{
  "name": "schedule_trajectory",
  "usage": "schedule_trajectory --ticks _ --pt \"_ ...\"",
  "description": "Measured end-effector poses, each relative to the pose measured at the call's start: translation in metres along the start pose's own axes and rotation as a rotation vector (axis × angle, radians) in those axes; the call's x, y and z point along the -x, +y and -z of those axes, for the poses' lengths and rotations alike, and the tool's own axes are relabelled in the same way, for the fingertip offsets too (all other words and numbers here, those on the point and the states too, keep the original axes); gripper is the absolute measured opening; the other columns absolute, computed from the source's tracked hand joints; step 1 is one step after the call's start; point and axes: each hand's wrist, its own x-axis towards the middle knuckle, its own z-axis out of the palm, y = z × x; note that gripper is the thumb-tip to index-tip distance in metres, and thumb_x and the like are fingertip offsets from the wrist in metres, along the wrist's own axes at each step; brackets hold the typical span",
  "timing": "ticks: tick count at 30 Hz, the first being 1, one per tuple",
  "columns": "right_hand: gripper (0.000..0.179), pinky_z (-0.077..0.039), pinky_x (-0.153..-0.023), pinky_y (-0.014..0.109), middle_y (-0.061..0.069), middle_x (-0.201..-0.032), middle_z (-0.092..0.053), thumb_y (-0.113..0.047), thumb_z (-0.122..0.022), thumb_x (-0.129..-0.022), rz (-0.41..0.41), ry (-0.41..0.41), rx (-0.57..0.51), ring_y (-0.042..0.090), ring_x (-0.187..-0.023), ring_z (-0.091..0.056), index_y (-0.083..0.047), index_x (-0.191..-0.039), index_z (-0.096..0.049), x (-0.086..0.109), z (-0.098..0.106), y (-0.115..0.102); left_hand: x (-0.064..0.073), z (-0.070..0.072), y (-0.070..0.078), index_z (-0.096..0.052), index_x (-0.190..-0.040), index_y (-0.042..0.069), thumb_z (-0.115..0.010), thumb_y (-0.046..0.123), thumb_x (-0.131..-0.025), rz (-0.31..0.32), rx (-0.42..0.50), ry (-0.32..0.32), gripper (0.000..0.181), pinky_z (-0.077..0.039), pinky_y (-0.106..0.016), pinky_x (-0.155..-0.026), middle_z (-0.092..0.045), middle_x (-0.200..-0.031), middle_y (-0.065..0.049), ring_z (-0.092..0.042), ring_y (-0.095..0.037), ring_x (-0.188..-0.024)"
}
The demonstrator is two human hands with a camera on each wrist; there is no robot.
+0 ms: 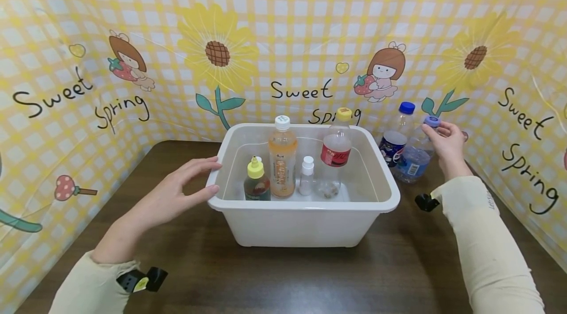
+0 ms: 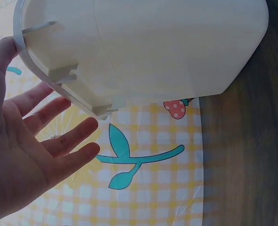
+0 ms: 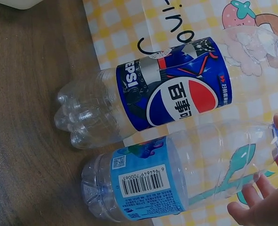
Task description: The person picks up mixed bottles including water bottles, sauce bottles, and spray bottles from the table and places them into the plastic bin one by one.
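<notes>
My left hand touches the left rim of a white plastic tub with thumb and fingertips, its fingers extended. In the left wrist view the fingers show beside the tub's underside rim. At the right, my right hand pinches the blue cap of a clear plastic bottle with a light blue label. That bottle stands on the table, upright. Beside it is a Pepsi bottle with a dark blue cap; its printed label shows in the right wrist view.
Inside the tub stand an orange drink bottle, a yellow-capped dark squeeze bottle, a small white-capped bottle and a red-labelled clear bottle. A checked, printed cloth hangs behind and at both sides of the brown table.
</notes>
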Motion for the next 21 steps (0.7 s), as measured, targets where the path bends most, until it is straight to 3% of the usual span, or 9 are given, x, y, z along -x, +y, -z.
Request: schedule_trajectory --ticks 4,8,14,21 --pt "0.062 -0.033 -0.11 0.029 -0.007 -0.12 -0.047 -0.039 -0.06 -0.086 -0.022 0.017 -0.003 0.016 -0.127 -0.039 -0.015 -0.139 -0.036 0.0 0.001 0.0 -0.001 0.001 0.0 -0.05 -0.132 0.018 -0.061 0.031 -0.09 -0.002 -0.021 -0.007 0.045 -0.033 -0.057 -0.102 -0.044 -0.143 -0.007 -0.04 -0.031 -0.132" --pt "0.048 -0.036 -0.104 0.025 -0.02 -0.093 -0.04 -0.039 -0.063 -0.085 -0.023 0.01 -0.034 0.005 -0.109 -0.044 -0.022 -0.125 -0.044 0.0 0.006 0.0 -0.001 0.001 -0.001 -0.05 -0.132 0.017 -0.061 0.032 -0.09 -0.001 -0.039 -0.011 0.046 -0.033 -0.057 -0.103 -0.043 -0.143 -0.007 -0.04 -0.031 -0.132" --pt "0.026 -0.036 -0.078 0.014 -0.018 -0.091 -0.043 -0.035 -0.068 -0.082 0.023 -0.015 -0.117 -0.003 -0.086 -0.041 -0.032 -0.092 -0.044 0.001 0.014 -0.003 -0.002 0.001 0.0 -0.051 -0.131 0.017 -0.061 0.032 -0.09 -0.012 -0.042 -0.003 0.045 -0.033 -0.056 -0.102 -0.044 -0.142 -0.008 -0.04 -0.031 -0.131" --pt "0.025 -0.038 -0.065 0.006 -0.015 -0.089 -0.047 -0.026 -0.07 -0.082 0.074 -0.022 -0.255 -0.004 -0.082 -0.044 -0.028 -0.09 -0.046 0.008 0.022 -0.014 -0.001 0.002 0.001 -0.051 -0.132 0.018 -0.061 0.032 -0.09 -0.008 -0.037 -0.01 0.045 -0.033 -0.057 -0.102 -0.044 -0.143 -0.007 -0.04 -0.03 -0.132"
